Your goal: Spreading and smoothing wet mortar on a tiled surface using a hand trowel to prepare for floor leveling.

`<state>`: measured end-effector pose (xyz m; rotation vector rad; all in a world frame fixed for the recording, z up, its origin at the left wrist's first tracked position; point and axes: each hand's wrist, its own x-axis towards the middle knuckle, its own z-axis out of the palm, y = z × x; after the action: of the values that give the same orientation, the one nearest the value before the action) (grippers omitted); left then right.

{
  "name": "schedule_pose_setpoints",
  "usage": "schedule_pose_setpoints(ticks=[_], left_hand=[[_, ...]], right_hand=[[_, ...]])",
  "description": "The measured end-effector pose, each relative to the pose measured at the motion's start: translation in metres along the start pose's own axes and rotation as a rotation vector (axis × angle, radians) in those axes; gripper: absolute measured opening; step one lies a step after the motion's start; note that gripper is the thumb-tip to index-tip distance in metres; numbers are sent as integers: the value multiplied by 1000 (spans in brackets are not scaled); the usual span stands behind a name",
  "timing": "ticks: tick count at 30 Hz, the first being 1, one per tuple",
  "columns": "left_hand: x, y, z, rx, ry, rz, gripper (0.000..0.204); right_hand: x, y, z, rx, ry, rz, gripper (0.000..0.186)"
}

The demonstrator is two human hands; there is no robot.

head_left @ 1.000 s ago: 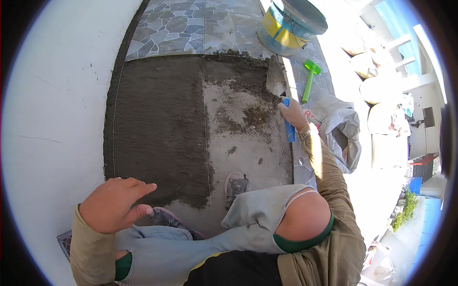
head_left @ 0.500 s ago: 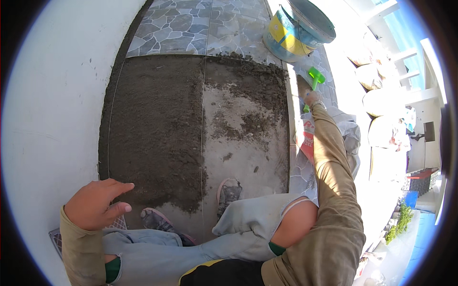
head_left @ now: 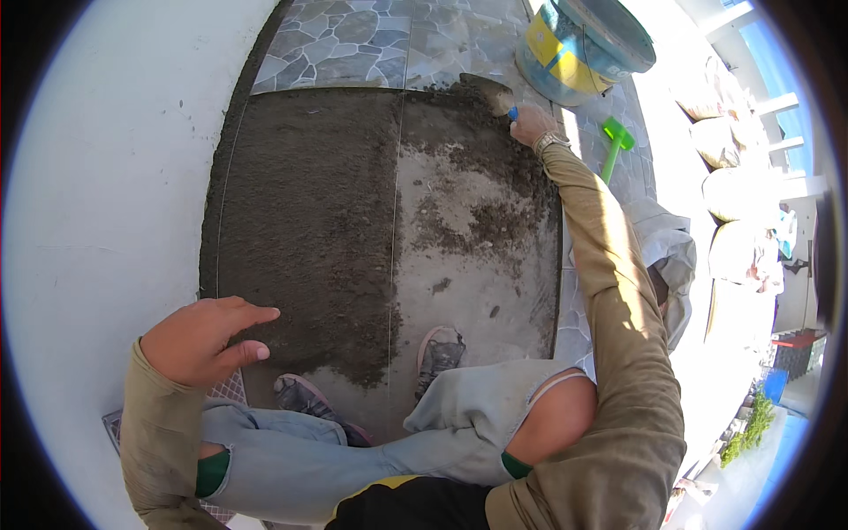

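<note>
My right hand (head_left: 533, 125) is closed round the blue handle of a trowel (head_left: 488, 92). The trowel's blade touches the dark mortar heaped at the far right corner, beside the laid tiles. My left hand (head_left: 208, 340) hovers over the near left side, empty, with thumb and fingers apart. Damp dark mortar (head_left: 309, 212) covers the left part of the bed, while patches of it lie on the bare grey slab (head_left: 468, 300) at right. A thin string (head_left: 395, 265) runs lengthwise between the two parts.
Stone-patterned tiles (head_left: 344, 44) border the far end. A blue and yellow bucket (head_left: 565, 66) stands at far right, with a green mallet (head_left: 617, 141) nearer me. A crumpled grey sack (head_left: 667, 247) lies right of my arm. A white wall (head_left: 106, 177) rises at left.
My right hand has moved left with the trowel, from beside the green mallet to the mortar at the far corner. My left hand stays raised and open. The whole view has shifted slightly.
</note>
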<state>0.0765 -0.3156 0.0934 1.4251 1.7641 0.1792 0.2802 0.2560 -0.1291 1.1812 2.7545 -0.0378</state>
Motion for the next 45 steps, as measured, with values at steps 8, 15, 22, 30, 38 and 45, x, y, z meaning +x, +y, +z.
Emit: schedule_pose_setpoints(ticks=[8,15,22,30,38,45], left_hand=[[-22,-3,0,-12,36,-37,45],[-28,-5,1,-21,79,28,44],[-46,-7,2,-48,39,-65,45],[-42,-1,5,50,50,87,49],[-46,3,1,30,35,6,50],[-45,13,0,51,-16,-4,49]], right_hand=[[9,-28,-24,-16,21,-3,35],[8,-70,-26,-59,-17,-59,33],[-3,-48,-60,-63,-20,-122,34],[-11,-48,-46,-171,72,-329,31],[5,-97,-43,-187,30,-272,30],[11,-105,-39,-321,163,-365,27]])
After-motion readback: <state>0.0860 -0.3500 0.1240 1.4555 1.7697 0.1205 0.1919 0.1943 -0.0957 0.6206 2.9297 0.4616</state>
